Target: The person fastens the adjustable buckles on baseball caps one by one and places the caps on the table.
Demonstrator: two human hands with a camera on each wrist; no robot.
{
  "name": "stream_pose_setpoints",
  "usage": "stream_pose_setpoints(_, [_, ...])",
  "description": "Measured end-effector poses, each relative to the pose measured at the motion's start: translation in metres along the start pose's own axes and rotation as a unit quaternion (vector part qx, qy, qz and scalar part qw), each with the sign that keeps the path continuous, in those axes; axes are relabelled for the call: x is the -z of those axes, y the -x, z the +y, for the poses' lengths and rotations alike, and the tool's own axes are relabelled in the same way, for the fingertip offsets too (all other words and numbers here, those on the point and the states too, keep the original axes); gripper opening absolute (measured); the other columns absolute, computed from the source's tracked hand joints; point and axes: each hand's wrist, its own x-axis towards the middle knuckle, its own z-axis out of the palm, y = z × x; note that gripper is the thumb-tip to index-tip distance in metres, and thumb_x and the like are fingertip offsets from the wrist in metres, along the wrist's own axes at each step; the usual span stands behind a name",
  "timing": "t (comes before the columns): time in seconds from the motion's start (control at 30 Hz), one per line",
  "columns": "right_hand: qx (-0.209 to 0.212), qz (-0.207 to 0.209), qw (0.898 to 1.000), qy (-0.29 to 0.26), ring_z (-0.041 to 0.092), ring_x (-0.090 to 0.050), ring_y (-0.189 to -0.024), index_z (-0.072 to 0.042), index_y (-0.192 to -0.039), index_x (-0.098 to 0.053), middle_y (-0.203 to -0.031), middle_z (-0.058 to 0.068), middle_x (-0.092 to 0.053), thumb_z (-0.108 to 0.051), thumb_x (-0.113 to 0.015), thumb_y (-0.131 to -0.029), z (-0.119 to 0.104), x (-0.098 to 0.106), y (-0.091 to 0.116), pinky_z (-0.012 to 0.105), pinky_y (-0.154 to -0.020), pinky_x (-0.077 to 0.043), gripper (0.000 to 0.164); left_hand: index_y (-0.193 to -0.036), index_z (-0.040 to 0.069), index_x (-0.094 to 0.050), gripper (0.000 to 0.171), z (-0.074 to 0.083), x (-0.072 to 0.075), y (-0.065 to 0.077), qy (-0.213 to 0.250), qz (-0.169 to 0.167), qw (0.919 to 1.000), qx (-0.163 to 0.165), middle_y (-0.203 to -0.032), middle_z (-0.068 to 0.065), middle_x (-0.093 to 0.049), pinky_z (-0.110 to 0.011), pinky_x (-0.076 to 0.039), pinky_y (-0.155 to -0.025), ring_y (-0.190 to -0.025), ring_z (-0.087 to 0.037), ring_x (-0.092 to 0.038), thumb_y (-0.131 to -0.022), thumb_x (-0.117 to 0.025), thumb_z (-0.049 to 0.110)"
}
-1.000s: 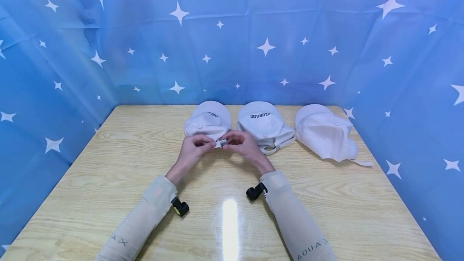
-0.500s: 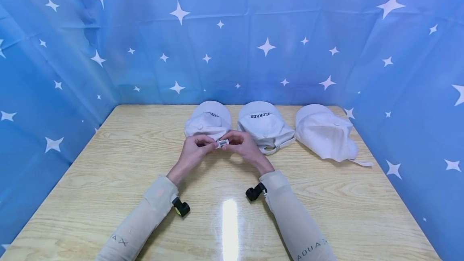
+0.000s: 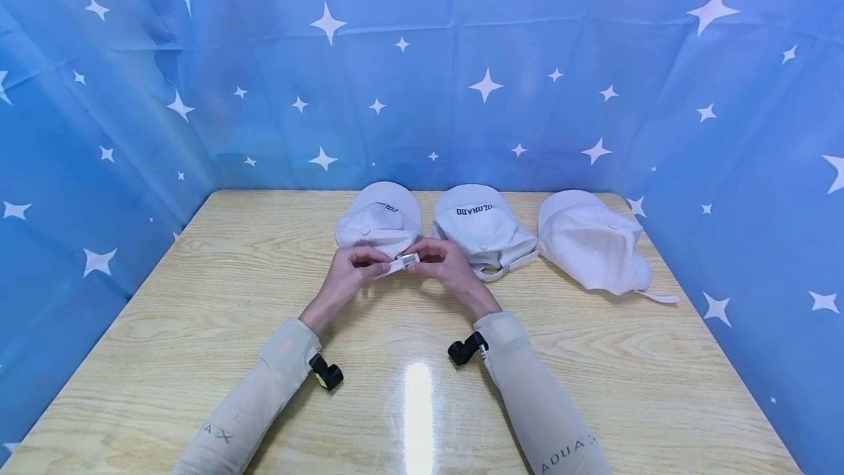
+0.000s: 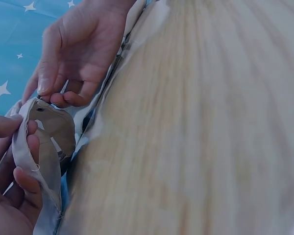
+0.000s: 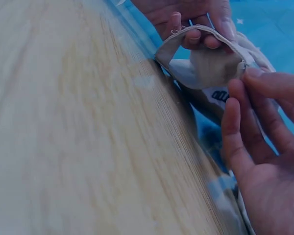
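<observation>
The leftmost white baseball cap (image 3: 377,224) lies at the back of the table, its dark lettering partly folded over. Its rear strap (image 4: 24,147) is stretched between both hands. My left hand (image 3: 344,271) pinches the strap between thumb and fingers. At the strap's metal buckle (image 3: 409,259), my right hand (image 3: 451,270) grips with thumb and fingertips, as the right wrist view also shows at the cap's edge (image 5: 213,32). The inside of the cap shows in both wrist views. Fingers hide part of the buckle.
To the right lie a second white cap (image 3: 481,229) with COLORADO lettering, its strap fastened, and a third white cap (image 3: 587,244) with a loose strap end. The wooden table (image 3: 593,380) meets a blue star-patterned curtain (image 3: 422,79) at the back and sides.
My left fingers have slid slightly left along the strap, so more of it shows beside the buckle. My right hand stays at the buckle; the other caps have not moved.
</observation>
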Motion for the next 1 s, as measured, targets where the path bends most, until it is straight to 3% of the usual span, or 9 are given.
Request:
stream_pose_setpoints(0.2, [-0.006,-0.002,1.000,-0.005,0.013,-0.067,-0.080,0.004,-0.115,-0.072,-0.096,0.007,-0.074,-0.002,-0.077,-0.090,0.0024,0.0006,-0.0002,0.026,-0.071,-0.055,0.027,-0.102,-0.001,-0.078,0.015,-0.0020,0.0002,-0.0003,-0.001,-0.008,1.0000,0.002,-0.096,-0.005,-0.077,-0.020,-0.053,-0.067,-0.078,-0.010,-0.067,-0.089,-0.077,0.006])
stream_pose_setpoints(0.4, [-0.003,-0.009,1.000,-0.008,0.013,-0.066,-0.079,0.004,-0.115,-0.072,-0.096,0.009,-0.072,-0.004,-0.077,-0.090,0.0011,-0.0001,0.0009,0.028,-0.071,-0.056,0.027,-0.102,0.001,-0.079,0.016,-0.0024,0.0004,-0.0003,-0.019,-0.009,0.9998,0.000,-0.098,-0.010,-0.077,-0.020,-0.053,-0.070,-0.080,-0.011,-0.067,-0.091,-0.078,0.012])
stream_pose_setpoints(0.63, [-0.004,-0.011,1.000,0.007,0.013,-0.067,-0.080,0.003,-0.115,-0.072,-0.094,0.005,-0.070,0.001,-0.077,-0.088,0.0013,-0.0016,0.0006,0.027,-0.073,-0.057,0.028,-0.102,0.003,-0.079,0.016,-0.0045,-0.0015,-0.0001,-0.036,-0.007,0.9993,0.005,-0.091,-0.005,-0.073,-0.020,-0.051,-0.067,-0.077,-0.012,-0.062,-0.092,-0.078,0.016])
stream_pose_setpoints(1.0, [-0.007,-0.007,1.000,0.015,0.012,-0.066,-0.081,0.003,-0.116,-0.071,-0.094,0.003,-0.069,0.000,-0.077,-0.088,0.0010,-0.0023,-0.0004,0.023,-0.074,-0.056,0.029,-0.101,0.002,-0.079,0.012,-0.0017,-0.0061,-0.0004,-0.054,0.005,0.9985,0.001,-0.099,-0.014,-0.076,-0.020,-0.051,-0.071,-0.082,-0.012,-0.063,-0.094,-0.076,0.012])
